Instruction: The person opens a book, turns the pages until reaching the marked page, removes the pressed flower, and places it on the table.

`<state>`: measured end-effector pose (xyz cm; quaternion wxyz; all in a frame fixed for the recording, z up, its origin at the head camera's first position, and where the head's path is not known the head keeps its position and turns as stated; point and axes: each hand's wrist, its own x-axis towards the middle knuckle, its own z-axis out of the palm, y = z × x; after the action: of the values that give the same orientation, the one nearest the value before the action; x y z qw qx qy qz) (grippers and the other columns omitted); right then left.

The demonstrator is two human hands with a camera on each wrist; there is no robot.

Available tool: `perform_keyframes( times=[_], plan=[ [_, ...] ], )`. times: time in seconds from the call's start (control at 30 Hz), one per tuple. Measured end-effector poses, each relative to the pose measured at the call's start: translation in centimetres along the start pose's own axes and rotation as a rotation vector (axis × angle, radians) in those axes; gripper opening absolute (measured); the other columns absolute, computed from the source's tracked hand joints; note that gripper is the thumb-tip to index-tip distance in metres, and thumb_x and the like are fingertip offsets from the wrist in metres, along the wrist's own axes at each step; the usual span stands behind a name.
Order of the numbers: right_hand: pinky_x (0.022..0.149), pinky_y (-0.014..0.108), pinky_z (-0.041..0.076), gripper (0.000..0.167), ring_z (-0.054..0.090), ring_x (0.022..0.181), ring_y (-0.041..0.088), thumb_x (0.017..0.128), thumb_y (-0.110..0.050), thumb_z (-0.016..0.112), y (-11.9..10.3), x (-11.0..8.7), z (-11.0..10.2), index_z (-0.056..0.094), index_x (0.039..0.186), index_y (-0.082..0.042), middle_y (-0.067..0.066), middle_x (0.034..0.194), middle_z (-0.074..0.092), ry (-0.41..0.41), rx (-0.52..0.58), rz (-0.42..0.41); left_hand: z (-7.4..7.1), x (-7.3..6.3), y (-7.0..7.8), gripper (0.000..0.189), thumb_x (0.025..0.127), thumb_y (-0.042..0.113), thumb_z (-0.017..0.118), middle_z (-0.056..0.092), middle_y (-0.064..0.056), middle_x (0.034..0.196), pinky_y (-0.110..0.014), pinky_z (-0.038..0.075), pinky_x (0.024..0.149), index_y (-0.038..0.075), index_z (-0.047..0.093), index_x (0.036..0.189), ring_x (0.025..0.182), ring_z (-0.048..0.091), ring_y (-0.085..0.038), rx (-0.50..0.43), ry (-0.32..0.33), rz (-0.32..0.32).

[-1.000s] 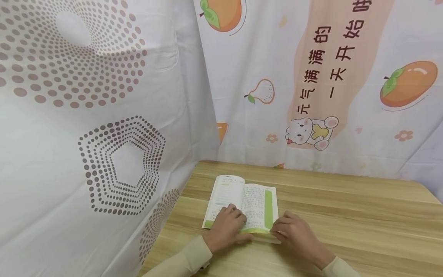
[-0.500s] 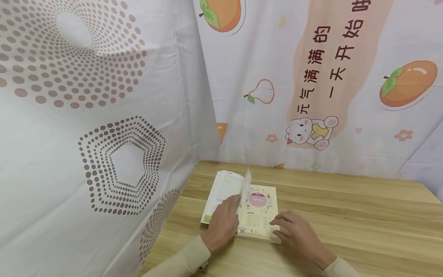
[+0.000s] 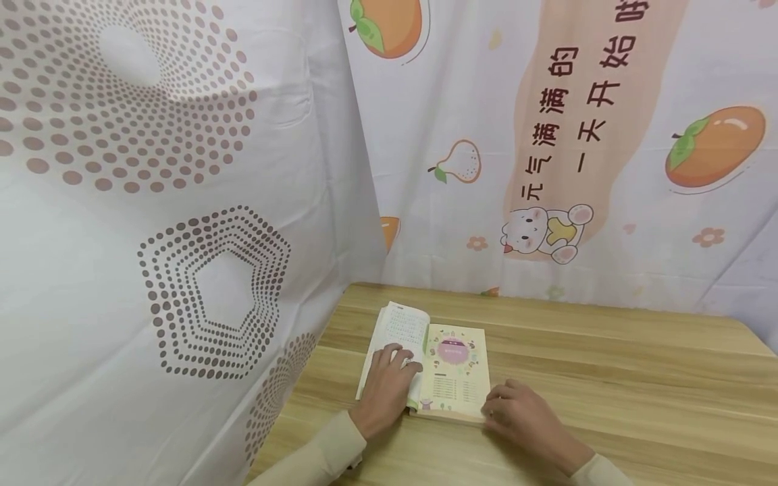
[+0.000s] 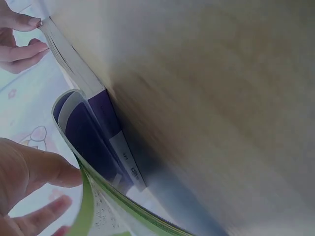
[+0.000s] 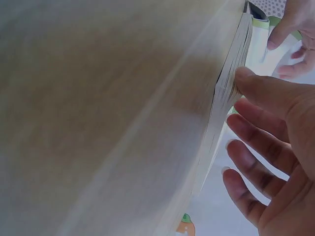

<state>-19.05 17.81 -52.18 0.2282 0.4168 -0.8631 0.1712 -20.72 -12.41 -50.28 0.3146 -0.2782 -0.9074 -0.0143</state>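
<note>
From here: book (image 3: 454, 381) lies open on the table (image 3: 583, 351), toward its left end; looks a light paperback, floppy leaves, easily creased; left hand (image 3: 384, 385) rests on the left-hand pages, fingers apart; right hand (image 3: 519, 413) at the near right corner, thumb on the page edges, fingers loosely spread, no pinch visible; I'd take leaves by that corner, whole book by the spine (image 4: 105, 112).

Bk pg (image 3: 456, 372) cream w/ purple circ. print; side cloth (image 3: 200, 196) wht w/ brn dots; table (image 3: 583, 378) lt-brn wood grain.
</note>
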Motion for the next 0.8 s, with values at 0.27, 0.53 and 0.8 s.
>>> perform_keyframes(
  times=[0.27, 0.53, 0.8],
  plan=[
    [0.063, 0.028, 0.043, 0.018, 0.055, 0.079, 0.009, 0.070, -0.018, 0.090, -0.2, 0.5, 0.0, 0.077, 0.081, -0.022, -0.011, 0.087, 0.069, 0.012, -0.079, -0.092, -0.1, -0.1, -0.2, 0.020, 0.086, 0.006, 0.078, 0.075, 0.004, 0.100, -0.036, 0.047, 0.080, 0.021, 0.079, 0.099, 0.094, 0.065, -0.017, 0.014, -0.083, 0.001],
    [0.062, 0.025, 0.039, 0.014, 0.052, 0.074, 0.008, 0.072, -0.015, 0.086, -0.5, 1.1, -0.3, 0.074, 0.078, -0.019, -0.012, 0.082, 0.064, 0.040, -0.148, -0.148, -0.4, -0.1, -0.1, 0.015, 0.090, 0.007, 0.074, 0.076, 0.002, 0.102, -0.032, 0.049, 0.073, 0.018, 0.079, 0.100, 0.087, 0.071, -0.014, -0.019, -0.138, -0.015],
    [0.060, 0.021, 0.033, 0.024, 0.046, 0.071, 0.005, 0.062, -0.006, 0.085, -0.5, 1.2, -0.4, 0.072, 0.075, -0.021, -0.013, 0.079, 0.062, 0.070, -0.134, -0.167, -0.2, -0.2, -0.1, 0.022, 0.092, -0.002, 0.071, 0.073, 0.004, 0.105, -0.022, 0.051, 0.077, 0.017, 0.078, 0.100, 0.099, 0.064, -0.012, -0.165, -0.179, 0.096]
  ],
)
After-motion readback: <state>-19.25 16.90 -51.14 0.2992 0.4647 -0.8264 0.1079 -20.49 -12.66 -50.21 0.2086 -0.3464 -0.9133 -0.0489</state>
